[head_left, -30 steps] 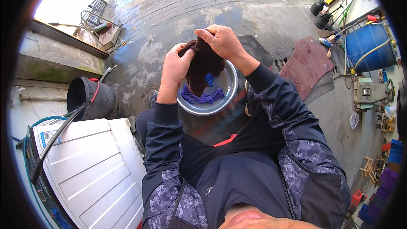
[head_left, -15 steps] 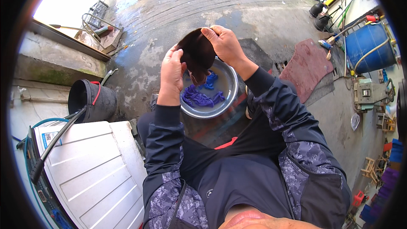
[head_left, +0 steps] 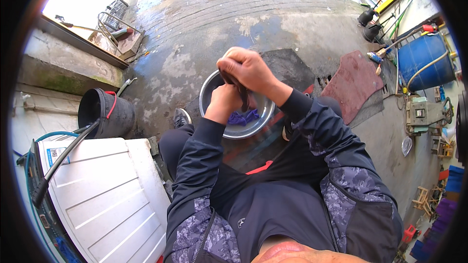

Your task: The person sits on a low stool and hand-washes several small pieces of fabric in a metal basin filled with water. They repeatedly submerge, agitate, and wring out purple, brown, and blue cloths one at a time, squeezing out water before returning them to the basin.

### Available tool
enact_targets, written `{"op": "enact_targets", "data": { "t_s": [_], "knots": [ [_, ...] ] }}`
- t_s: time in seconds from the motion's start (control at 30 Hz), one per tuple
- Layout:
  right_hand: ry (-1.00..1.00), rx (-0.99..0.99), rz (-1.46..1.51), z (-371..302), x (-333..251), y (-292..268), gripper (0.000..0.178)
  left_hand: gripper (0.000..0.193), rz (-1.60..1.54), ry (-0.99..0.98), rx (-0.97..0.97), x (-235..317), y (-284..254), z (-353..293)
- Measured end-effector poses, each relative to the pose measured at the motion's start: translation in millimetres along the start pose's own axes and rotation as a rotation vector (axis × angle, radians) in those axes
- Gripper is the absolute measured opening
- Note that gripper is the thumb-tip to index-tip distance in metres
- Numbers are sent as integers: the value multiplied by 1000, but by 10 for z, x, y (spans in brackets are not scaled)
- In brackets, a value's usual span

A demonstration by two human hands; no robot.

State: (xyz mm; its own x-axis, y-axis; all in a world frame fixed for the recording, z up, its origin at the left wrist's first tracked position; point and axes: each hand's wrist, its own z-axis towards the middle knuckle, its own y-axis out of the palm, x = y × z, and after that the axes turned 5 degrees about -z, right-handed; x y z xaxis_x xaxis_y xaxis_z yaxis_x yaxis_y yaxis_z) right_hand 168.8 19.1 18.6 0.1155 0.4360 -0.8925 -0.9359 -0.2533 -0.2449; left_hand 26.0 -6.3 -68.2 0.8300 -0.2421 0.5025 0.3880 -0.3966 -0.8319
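A dark brown piece of cloth [head_left: 230,79] is bunched between my two hands, above a round metal basin [head_left: 207,83]. My right hand [head_left: 251,70] is closed over its upper end. Lower and nearer to me, my left hand [head_left: 225,101] grips the other part in a fist. Some of the brown material hangs down past the left fist toward the basin. Inside the basin lies wet-looking purple cloth [head_left: 244,118], partly hidden by my hands and the brown cloth.
A black bucket [head_left: 109,114] with a red handle stands at left, behind a white ribbed panel [head_left: 107,180]. A reddish mat [head_left: 353,87] lies on the concrete floor at right. Beyond it are a blue barrel [head_left: 424,61] and a greenish machine [head_left: 423,113].
The brown cloth was spread between my hands; now it is gathered and squeezed. My hands have come together, the right above the left.
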Motion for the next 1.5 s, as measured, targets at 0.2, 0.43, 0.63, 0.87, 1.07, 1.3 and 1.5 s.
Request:
{"op": "enact_targets", "data": {
  "t_s": [0.2,0.43,0.63,0.87,1.07,1.3,1.5],
  "knots": [
    [-324,-318,-170,-237,-96,271,29,33,-150,127,239,-66,156,69],
    [-280,-143,-258,-94,-10,160,27,23,-326,193,535,-125,146,121],
    [-289,-121,-162,-134,-207,67,17,16,-387,345,723,-176,-2,139],
    [-100,163,-587,-34,162,-139,17,22,-402,503,705,77,-396,58],
    [165,-300,-1085,-109,673,-243,17,26,-234,310,580,369,-555,21],
    [446,-288,630,-454,862,-110,24,55,-55,444,518,620,-341,-119],
    [-24,-470,-146,-524,796,61,36,51,15,361,328,279,-304,-61]
  ]
}}
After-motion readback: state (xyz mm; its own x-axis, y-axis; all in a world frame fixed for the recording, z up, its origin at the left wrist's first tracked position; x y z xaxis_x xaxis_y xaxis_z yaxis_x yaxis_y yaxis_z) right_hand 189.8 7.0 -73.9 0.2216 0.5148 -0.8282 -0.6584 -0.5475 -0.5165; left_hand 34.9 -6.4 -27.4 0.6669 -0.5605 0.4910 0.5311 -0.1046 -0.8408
